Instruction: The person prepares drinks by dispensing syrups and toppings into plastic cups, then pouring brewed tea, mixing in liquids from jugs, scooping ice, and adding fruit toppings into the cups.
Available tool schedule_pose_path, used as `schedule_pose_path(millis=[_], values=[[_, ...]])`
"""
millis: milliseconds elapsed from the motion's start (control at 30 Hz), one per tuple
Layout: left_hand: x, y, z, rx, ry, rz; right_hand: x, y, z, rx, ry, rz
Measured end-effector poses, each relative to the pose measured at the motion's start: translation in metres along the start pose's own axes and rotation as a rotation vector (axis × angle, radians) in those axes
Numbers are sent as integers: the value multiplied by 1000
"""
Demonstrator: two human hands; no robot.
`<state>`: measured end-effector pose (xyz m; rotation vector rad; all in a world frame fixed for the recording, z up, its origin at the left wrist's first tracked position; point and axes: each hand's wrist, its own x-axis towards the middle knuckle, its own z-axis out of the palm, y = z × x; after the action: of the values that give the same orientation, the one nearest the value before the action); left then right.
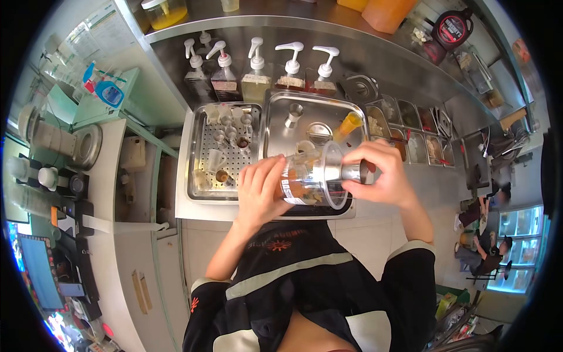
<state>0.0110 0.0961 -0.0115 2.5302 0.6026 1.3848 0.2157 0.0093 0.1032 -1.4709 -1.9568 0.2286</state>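
A clear plastic cup with printed lettering (290, 186) lies tilted almost on its side, its open mouth facing right. My left hand (258, 189) wraps round its base end. With thumb and fingers, my right hand (382, 173) grips a metal jigger (352, 172) at the cup's mouth. Orange-brown contents show through the cup wall, though I cannot make out what they are. Beneath both hands is a steel tray (275, 108) bearing another jigger (294, 115), a round metal strainer-like piece (319, 133) and a small container of orange liquid (350, 124).
Left of the steel tray, a perforated tray (196, 141) carries several small glasses and measuring cups. Pump bottles (256, 82) line the back under a metal shelf (281, 22). Topping containers (406, 114) stand to the right. Other people (489, 255) sit far right.
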Motion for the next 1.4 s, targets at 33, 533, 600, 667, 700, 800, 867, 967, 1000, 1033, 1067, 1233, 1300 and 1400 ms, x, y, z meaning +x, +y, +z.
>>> schedule_pose_path(millis=[33,533,600,667,700,800,867,967,1000,1033,1067,1233,1300,1400], values=[[1,-1,0,2,6,8,-3,-2,1,-2,0,3],[3,1,5,-19,-3,-11,-10,-2,-17,188,-269,202],[4,0,4,-75,-23,-74,-15,2,-18,80,-204,147],[3,0,2,-111,-49,-111,-21,7,-22,-52,-171,137],[4,0,2,-145,-72,-145,-23,9,-23,-55,-170,140],[5,2,2,-263,-98,-229,-29,20,-20,18,-208,235],[8,6,2,-355,-111,-292,-34,25,-13,4,-150,269],[12,11,4,-499,-123,-382,-45,45,12,55,-25,335],[12,11,6,-704,-141,-501,-47,54,24,80,72,354],[12,11,8,-907,-158,-620,-50,63,36,103,169,372],[18,14,5,-1047,-172,-665,-54,71,50,102,176,376],[31,24,2,-1385,-176,-747,-85,118,121,-159,402,671],[39,31,-1,-1388,-185,-704,-84,109,129,-193,442,801],[40,39,9,-1333,-225,-589,-96,114,134,-304,323,866]])
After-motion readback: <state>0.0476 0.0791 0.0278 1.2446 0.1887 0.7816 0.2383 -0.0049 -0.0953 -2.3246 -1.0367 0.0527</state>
